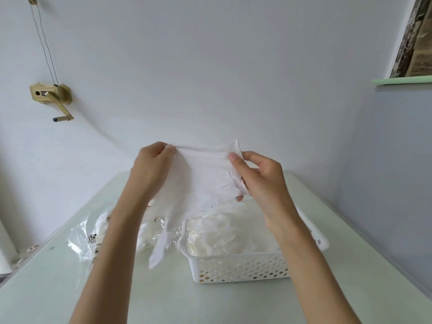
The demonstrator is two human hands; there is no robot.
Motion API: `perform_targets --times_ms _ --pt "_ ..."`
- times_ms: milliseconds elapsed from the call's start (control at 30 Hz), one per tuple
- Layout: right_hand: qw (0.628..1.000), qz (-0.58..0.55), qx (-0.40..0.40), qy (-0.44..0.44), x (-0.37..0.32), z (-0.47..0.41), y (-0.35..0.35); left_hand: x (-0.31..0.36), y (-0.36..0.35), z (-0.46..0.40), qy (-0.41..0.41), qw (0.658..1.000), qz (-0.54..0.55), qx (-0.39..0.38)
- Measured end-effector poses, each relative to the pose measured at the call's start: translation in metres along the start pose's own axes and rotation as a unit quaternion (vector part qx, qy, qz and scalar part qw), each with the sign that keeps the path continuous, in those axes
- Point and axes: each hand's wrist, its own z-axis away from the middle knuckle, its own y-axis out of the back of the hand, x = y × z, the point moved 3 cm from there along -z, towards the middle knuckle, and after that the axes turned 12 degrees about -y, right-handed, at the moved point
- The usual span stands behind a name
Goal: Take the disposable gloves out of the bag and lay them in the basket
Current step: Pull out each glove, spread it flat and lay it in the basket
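Up high, left hand [152,167] and right hand [259,181] pinch one glove [201,181]

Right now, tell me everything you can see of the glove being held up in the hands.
The glove is thin, translucent white plastic film, crinkled. Its cuff edge is stretched flat between the left hand and the right hand, each pinching one end. It hangs in the air with its fingers pointing down, the longest tips dangling between the clear bag and the left edge of the white perforated basket, which already holds a heap of gloves. Whether the tips touch the basket cannot be told.
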Motion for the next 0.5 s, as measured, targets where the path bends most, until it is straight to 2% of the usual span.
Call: perform_targets --times_ms 67,133,233,300,500 --pt "0.996 0.065 0.016 -0.053 0.021 -0.013 0.021 -0.018 -0.028 -0.006 0.013 0.991 -0.072 -0.116" --pt "0.979 0.160 0.045 -0.115 0.047 -0.025 0.045 -0.042 -0.060 -0.009 0.036 0.965 -0.118 -0.231" --pt "0.948 0.262 0.075 -0.162 0.079 -0.037 0.076 -0.061 -0.096 -0.009 0.023 0.924 -0.196 -0.326" --pt "0.929 0.313 0.102 -0.169 0.090 -0.041 0.092 -0.061 -0.112 -0.010 -0.011 0.912 -0.238 -0.333" --pt "0.873 0.430 0.160 -0.167 0.099 -0.041 0.116 -0.052 -0.140 -0.011 -0.091 0.922 -0.244 -0.287"
